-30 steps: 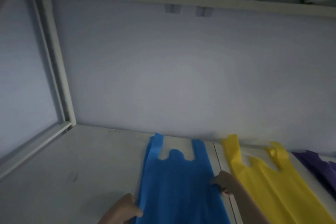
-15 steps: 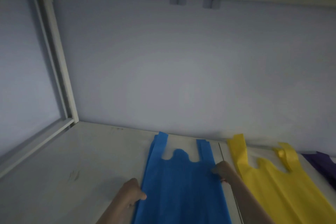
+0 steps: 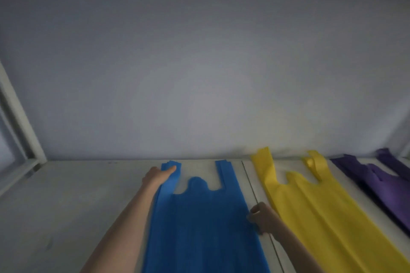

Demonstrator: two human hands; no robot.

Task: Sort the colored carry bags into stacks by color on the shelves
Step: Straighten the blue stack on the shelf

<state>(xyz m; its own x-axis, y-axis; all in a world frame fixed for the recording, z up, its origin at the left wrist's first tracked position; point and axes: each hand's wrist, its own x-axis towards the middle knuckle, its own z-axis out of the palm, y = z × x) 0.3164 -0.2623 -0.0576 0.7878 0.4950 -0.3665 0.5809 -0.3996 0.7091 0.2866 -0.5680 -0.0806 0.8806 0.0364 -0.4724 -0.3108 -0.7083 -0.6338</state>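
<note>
While the blue bags (image 3: 199, 224) lie flat on the white shelf (image 3: 66, 201), both hands are squaring the stack. Nearest: right hand (image 3: 263, 219) at the stack's right edge, about mid-length, fingers curled and apparently pinching the edge; exact contact is blurred. Farther in: left hand (image 3: 158, 176) at the left handle loop, thumb laid on top of it, remaining fingers at the outer edge or under it, can't tell which. Looks like a light grip on the loop, not a flat press.

Handling judgement: thin non-woven fabric, very light, floppy, no stiffness. Layers likely slide over each other, so a one-point pull would fan the stack. Best hold: both long edges, or one handle loop plus the opposite side edge, as now. Keep it low and slide rather than lift.

To the right, past a seam in the shelf, the yellow bags (image 3: 310, 210) lie parallel and just beside, not touching the blue. Beyond them, at the frame's right edge, the purple bags (image 3: 386, 188), same orientation. All handles point at the back wall (image 3: 199, 73). Three colour stacks in place; judged mid-task, blue stack being aligned.
</note>
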